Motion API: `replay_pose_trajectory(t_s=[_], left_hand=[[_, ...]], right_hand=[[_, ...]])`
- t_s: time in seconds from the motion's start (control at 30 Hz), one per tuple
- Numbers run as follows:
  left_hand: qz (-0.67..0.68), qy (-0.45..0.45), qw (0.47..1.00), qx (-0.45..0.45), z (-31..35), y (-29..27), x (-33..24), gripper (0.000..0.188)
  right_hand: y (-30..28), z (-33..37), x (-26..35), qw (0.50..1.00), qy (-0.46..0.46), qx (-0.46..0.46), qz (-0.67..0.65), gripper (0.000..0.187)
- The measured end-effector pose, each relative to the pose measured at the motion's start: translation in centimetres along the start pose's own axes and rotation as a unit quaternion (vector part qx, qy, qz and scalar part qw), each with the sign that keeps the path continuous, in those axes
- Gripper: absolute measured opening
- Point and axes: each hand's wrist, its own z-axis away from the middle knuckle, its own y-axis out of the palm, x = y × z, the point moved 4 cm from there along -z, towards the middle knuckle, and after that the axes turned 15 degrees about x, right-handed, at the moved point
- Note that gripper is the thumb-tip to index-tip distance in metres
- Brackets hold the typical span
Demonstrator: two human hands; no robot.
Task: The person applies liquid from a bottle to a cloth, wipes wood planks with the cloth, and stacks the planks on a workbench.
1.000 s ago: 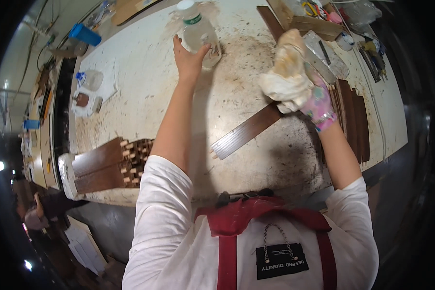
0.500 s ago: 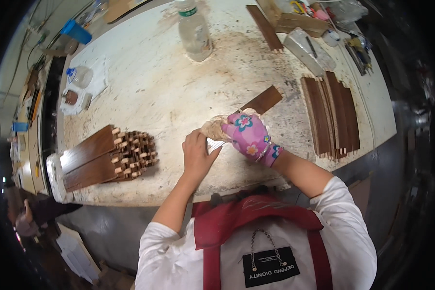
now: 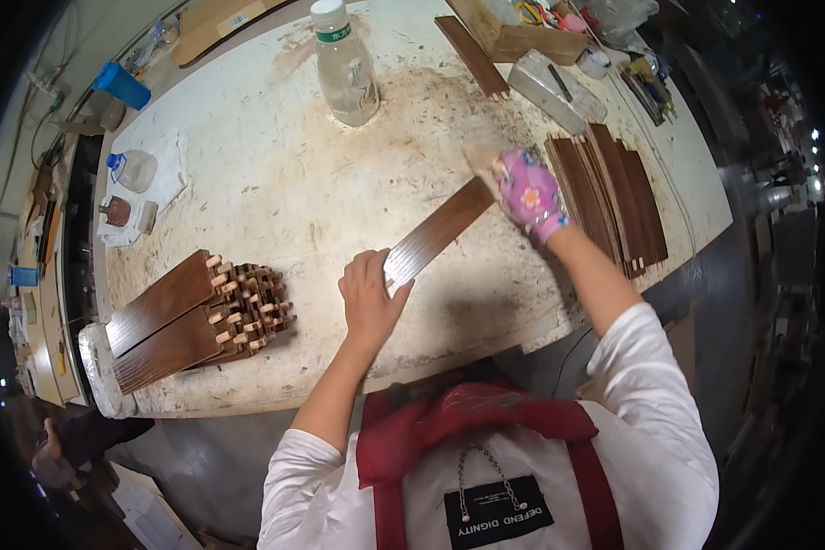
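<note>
My bare left hand point(image 3: 372, 291) grips the near end of a brown wooden slat point(image 3: 438, 231), which slants away to the right over the worktable. At the slat's far end is my right hand point(image 3: 530, 191), in a pink flowered glove and closed on a crumpled tan cloth point(image 3: 482, 160) that is smeared by motion. A stack of brown slats with pale tenon ends point(image 3: 249, 310) lies to the left of my left hand. Right of my gloved hand, more brown slats point(image 3: 610, 197) lie side by side.
A clear bottle point(image 3: 346, 73) stands at the back of the stained white worktable point(image 3: 238, 174). One slat point(image 3: 472, 57) and a wrapped block point(image 3: 559, 92) lie far right, near a cardboard box point(image 3: 541, 43). At left are a small jug point(image 3: 136, 170) and a blue cup point(image 3: 122, 85).
My gloved right hand has swept the cloth from near my left hand out to the slat's far end, baring its glossy face. My left hand keeps its hold on the near end.
</note>
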Motion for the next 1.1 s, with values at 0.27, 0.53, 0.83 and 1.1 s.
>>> replay_pose_trajectory(t_s=[0.27,0.53,0.83,1.1], left_hand=[[-0.008,0.0,1.0,-0.002,0.4,0.5,1.1,0.056],[0.324,-0.07,0.94,0.085,0.9,0.0,0.7,0.041],[0.815,-0.21,0.488,0.233,4.3,2.3,2.6,0.045],[0.787,-0.247,0.53,0.196,4.9,2.4,2.8,0.045]], right_hand=[[3.6,3.2,12.2,0.98,-0.196,0.015,-0.014,0.022],[-4.2,0.5,-7.2,0.989,0.086,-0.097,-0.072,0.023],[2.8,2.4,14.9,0.98,-0.188,0.063,-0.011,0.034],[-1.4,1.2,12.4,0.984,-0.067,0.16,0.046,0.023]])
